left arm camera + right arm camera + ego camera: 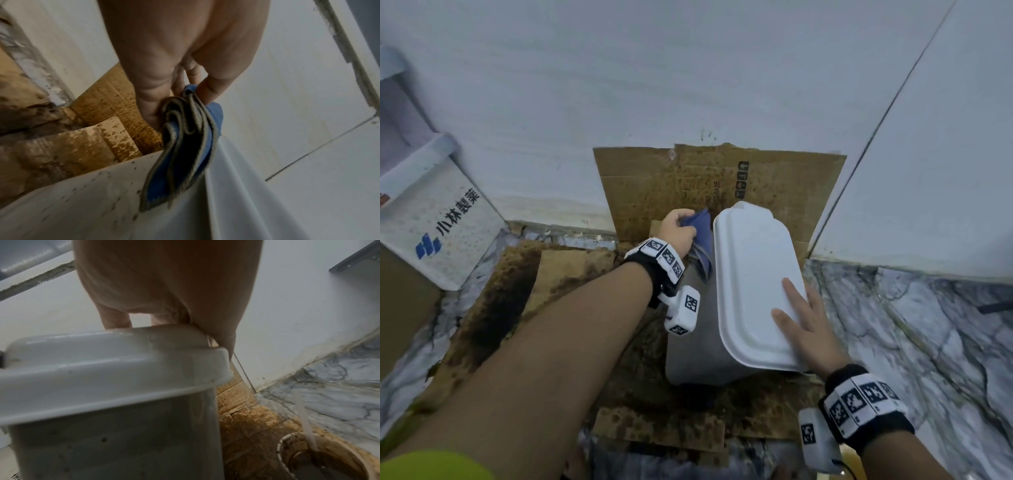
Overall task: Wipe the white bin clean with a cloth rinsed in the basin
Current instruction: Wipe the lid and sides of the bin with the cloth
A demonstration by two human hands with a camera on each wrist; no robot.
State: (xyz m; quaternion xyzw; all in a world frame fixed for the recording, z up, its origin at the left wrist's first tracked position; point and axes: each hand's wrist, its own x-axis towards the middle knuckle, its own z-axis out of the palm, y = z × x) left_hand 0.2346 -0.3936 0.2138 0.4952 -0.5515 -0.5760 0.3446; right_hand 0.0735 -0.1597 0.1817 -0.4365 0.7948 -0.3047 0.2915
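The white bin (751, 274) with its lid down stands on stained cardboard in a corner. My left hand (677, 230) grips a folded blue cloth (700, 236) against the bin's left side, near the top. In the left wrist view the blue cloth (185, 154) hangs from my left hand (174, 84) over the speckled bin wall (82, 203). My right hand (803, 315) lies flat on the near right part of the lid, fingers straight. From the right wrist, the right hand (164, 308) rests on the bin's lid (115, 356). No basin is in view.
Spattered cardboard (774, 181) leans on the white wall behind the bin, and more covers the marble floor (911, 325). A white printed box (438, 226) stands at the left. A dirty round container (320, 460) with a tube in it sits by the bin.
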